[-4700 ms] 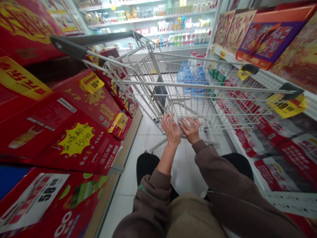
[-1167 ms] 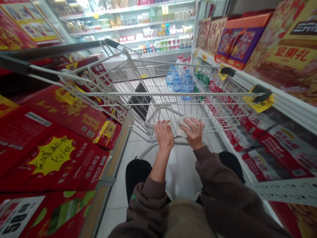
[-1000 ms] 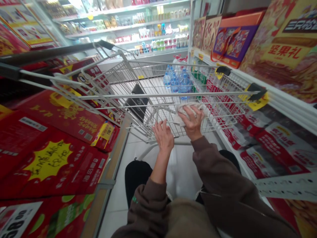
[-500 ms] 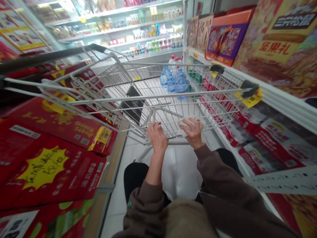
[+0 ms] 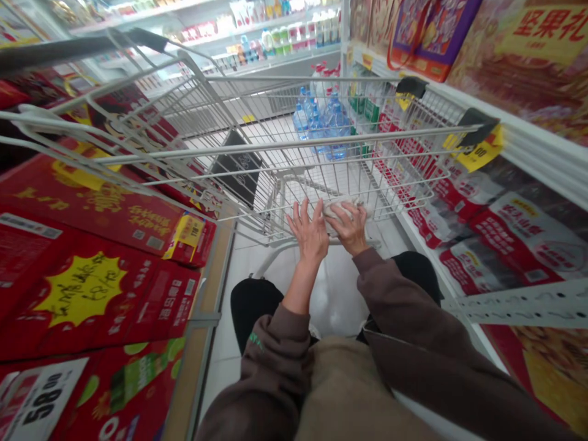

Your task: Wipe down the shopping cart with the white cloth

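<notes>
1. Right hand [image 5: 350, 228]: fingers curled over a pale cloth [image 5: 343, 201], gripping it. Cloth is under and just beyond those fingers, at the lower wires of the shopping cart [image 5: 285, 146]; exact contact hidden.
2. Left hand [image 5: 312, 236]: fingers spread, nothing visibly held, just beside the cloth. Fingertips at the wires; can't tell if touching.
3. Change: gap between hands has closed versus half a second ago; both now work at one stretch of the cart's lower edge, cloth still on the right-hand side.
4. Pose: forearms reach forward and converge, left wrist bare below a pushed-up sleeve, right cuff near the wrist; right fingers angle up-left.
5. Outward: black panel [image 5: 236, 168] left of and beyond the left hand; blue bottles [image 5: 337, 122] beyond both; red boxes [image 5: 151, 300] well left; red-and-white packs [image 5: 528, 236] well right.
</notes>
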Available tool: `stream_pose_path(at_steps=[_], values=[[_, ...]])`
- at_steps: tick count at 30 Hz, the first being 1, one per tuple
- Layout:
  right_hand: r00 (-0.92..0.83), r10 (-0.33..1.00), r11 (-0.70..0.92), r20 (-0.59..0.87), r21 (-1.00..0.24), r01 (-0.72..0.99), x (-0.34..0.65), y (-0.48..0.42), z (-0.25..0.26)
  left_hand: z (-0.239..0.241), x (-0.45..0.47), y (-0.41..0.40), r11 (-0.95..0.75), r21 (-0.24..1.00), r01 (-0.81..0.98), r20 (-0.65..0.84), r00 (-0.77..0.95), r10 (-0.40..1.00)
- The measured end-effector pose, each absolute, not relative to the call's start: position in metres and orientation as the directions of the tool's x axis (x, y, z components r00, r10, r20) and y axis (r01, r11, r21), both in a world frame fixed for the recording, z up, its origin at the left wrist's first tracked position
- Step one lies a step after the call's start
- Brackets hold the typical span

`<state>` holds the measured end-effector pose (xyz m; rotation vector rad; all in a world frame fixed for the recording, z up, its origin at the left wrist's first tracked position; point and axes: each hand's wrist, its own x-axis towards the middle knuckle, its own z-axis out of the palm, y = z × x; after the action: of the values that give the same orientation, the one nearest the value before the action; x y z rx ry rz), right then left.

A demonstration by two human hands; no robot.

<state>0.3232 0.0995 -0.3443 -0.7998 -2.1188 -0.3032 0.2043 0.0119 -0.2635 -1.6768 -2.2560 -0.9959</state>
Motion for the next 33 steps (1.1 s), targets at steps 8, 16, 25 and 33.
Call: stream_pose_path(at_steps=[8,16,25,33], values=[[-0.523,0.491,0.783,0.697,-0.09,0.616,0.336,0.107,-0.355,-0.25,0.207,0.023,0.155,0.444,0.883,0.421,-0.358,0.834],[-0.485,0.464,0.783,0.741,-0.087,0.616,0.355,0.116,-0.349,-0.255,0.229,0.025,0.158,0.441,0.883,0.471,-0.377,0.798],[-0.388,0.47,0.756,0.793,-0.134,0.641,0.383,0.144,-0.309,-0.244,0.242,0.046,0.074,0.4,0.914,0.494,-0.282,0.822],[-0.255,0.368,0.735,0.894,-0.112,0.669,0.386,0.164,-0.259,-0.215,0.255,0.067,0.051,0.443,0.895,0.569,-0.325,0.755]])
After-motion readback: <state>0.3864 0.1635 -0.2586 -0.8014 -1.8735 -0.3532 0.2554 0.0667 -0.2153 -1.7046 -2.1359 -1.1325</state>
